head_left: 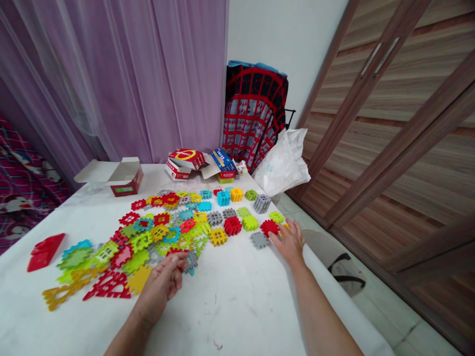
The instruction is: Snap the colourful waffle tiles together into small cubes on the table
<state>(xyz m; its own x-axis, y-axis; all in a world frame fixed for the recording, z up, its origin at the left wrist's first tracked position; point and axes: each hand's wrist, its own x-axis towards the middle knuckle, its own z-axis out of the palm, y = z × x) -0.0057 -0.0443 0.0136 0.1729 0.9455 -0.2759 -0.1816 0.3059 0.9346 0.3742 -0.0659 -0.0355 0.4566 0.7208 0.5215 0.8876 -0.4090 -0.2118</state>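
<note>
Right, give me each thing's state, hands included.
Left hand: fingers curled, grip unclear
Right hand: fingers bent, grip unclear
Loose pieces: heaped, overlapping
Tall grey stack: upright
Left box: open
Back boxes: a flap out between them
White bag: crumpled
Wardrobe doors: shut
Curtain: hanging in folds

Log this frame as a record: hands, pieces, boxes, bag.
left_hand: at near edge of mixed pile, gray piece by fingertips; grip unclear
right_hand: fingertips at red piece; contact unclear
stacks: gray stack, blue stack, both right of pile
boxes: three cardboard boxes toward far edge of table
bag: white bag, by far right corner
</note>
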